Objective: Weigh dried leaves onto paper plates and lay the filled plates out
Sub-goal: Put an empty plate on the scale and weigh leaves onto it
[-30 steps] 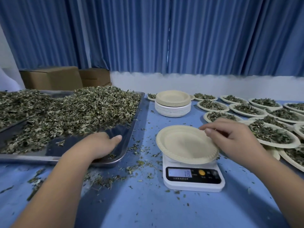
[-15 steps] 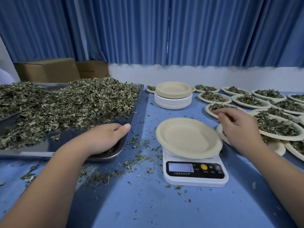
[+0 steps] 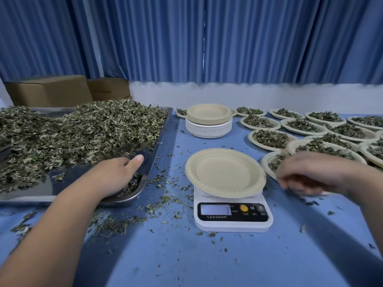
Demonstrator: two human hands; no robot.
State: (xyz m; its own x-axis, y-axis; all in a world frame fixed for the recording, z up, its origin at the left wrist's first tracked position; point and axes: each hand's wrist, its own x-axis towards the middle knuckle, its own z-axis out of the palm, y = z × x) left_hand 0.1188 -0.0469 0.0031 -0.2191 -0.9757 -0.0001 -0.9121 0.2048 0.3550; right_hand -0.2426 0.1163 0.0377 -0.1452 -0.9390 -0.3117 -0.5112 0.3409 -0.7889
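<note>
While the empty plate [image 3: 224, 172] sits centred on the scale [image 3: 233, 216], ready for loading, left hand [image 3: 116, 175] curls into leaves [image 3: 83, 129] at the tray [image 3: 68, 179] corner, likely gathering a portion; right hand [image 3: 306, 172], blurred, hangs loosely curled and empty beside filled plates [image 3: 269, 139].

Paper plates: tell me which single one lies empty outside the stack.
The plate on the white scale; the laid-out plates at right hold leaves.

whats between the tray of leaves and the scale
Head view: only a strip of blue table strewn with loose leaf bits lies between the tray and the scale.
</note>
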